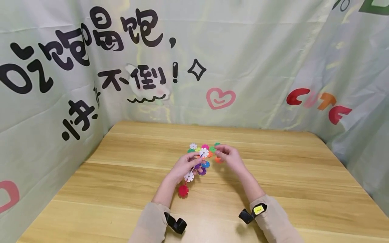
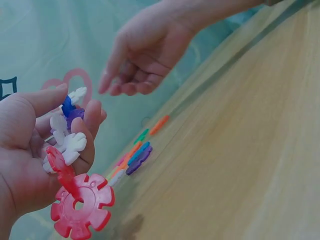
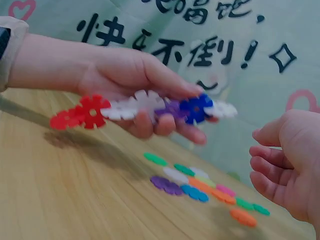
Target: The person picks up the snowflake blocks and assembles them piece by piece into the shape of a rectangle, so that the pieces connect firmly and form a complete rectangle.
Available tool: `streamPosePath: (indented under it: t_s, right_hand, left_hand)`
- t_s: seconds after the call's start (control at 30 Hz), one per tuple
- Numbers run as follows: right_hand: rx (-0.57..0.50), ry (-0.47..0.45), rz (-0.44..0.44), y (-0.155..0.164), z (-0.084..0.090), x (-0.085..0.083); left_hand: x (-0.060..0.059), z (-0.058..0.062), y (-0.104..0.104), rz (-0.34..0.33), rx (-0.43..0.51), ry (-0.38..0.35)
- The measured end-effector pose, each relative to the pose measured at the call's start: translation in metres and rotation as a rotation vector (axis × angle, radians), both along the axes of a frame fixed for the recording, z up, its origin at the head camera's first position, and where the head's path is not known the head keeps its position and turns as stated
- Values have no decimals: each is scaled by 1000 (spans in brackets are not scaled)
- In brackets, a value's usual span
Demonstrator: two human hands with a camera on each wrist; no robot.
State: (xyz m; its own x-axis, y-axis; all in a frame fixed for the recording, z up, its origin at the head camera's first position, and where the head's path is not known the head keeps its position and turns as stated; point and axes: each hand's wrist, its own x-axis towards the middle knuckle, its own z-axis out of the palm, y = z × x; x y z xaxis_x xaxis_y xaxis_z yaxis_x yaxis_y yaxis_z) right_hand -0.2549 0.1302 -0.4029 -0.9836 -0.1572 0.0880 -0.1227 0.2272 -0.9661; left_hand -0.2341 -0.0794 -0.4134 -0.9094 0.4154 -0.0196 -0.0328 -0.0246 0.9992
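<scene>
— What sat closest to the lens?

— Two beige sleeves [image 1: 152, 222] with black wrist straps, low over a pale wooden table [image 1: 273, 189] with long grain lines.

— And the hands?

— The left hand [image 1: 182, 167] curled its fingers round a chain of snowflake discs [image 3: 145, 106], held above the tabletop: red at one end, then white, purple, blue and white. The right hand [image 1: 229, 157] hovered just beside it, fingers loosely bent, gripping nothing that showed.

— Anything lying on the table?

— A small heap of loose discs [image 3: 200, 187], green, purple, blue, orange, pink and white, below and between the hands.

— What of the room?

— A pale green cloth backdrop [image 1: 243, 50] hung on three sides, printed with black characters, a pink heart [image 1: 220, 98] and red and orange letters.
</scene>
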Motion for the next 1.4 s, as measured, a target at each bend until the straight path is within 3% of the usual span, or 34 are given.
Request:
streamPosePath:
  t_s: [0.17,0.27,0.53,0.83,1.17,1.4]
  right_hand:
    - [43,-59,-41,12,-11,-5]
    - [120,-67,-56,19,-18,-8]
    - [415,76,-48,22,-27,-14]
    - [565,170,-56,17,-30,-11]
    - [589,129,-40,14,-27,-11]
    - [514,97,-4,19,-26,-11]
  left_hand:
    - [-1,0,-1,44,41,-7]
    - [-2,0,-2,60,61,3]
    - [-1,2,0,93,97,-10]
    - [0,1,2,125,130,-8]
    - [1,-1,1,151,168,-4]
    - [2,1,3,150,170,-4]
